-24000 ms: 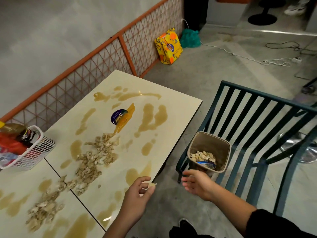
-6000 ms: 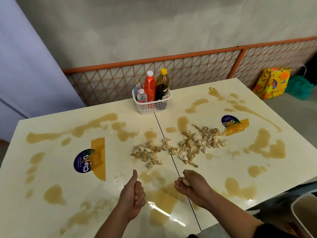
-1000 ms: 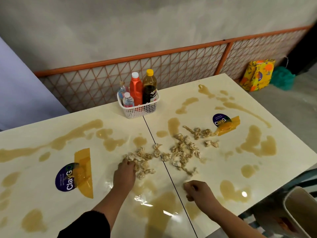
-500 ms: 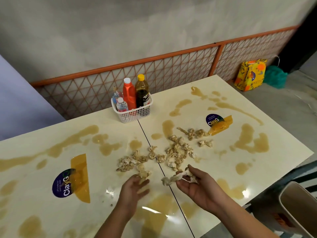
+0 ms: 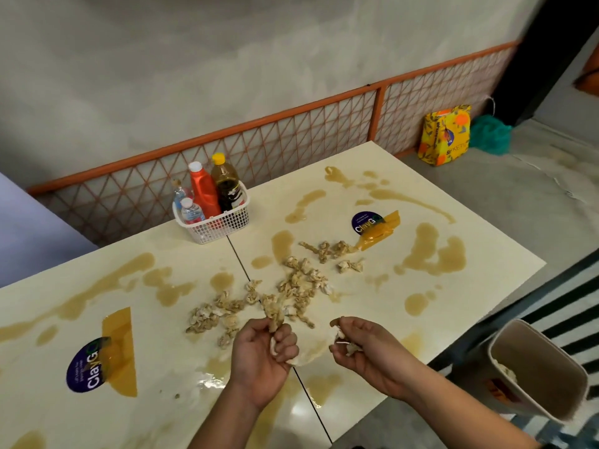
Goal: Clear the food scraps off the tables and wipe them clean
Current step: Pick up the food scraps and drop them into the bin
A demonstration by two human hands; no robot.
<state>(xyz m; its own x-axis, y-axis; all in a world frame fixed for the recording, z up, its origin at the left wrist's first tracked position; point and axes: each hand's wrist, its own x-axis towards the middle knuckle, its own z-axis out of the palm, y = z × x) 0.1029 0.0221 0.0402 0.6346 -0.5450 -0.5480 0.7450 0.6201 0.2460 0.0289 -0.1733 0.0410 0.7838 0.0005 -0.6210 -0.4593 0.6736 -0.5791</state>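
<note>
Pale crumpled food scraps (image 5: pixel 293 288) lie strewn across the seam where two cream tables (image 5: pixel 486 286) meet, among brown sauce smears (image 5: pixel 431 254). My left hand (image 5: pixel 262 354) is raised just above the near edge of the pile, its fingers curled round a clump of scraps that sticks up from the fist. My right hand (image 5: pixel 366 348) is beside it, palm up, fingers curled round a few more pale scraps. A beige bin (image 5: pixel 534 371) with scraps inside stands off the table's near right corner.
A white basket (image 5: pixel 214 222) of sauce bottles stands at the back by the seam. Round ClayGo stickers (image 5: pixel 366 222) with orange tape are stuck on each table. An orange mesh fence (image 5: pixel 291 140) runs behind; a dark slatted chair (image 5: pixel 551 306) holds the bin.
Both hands have lifted off the table with scraps in them. My left hand now grips a clump it gathered from the pile's near edge, and my right hand has turned palm up.
</note>
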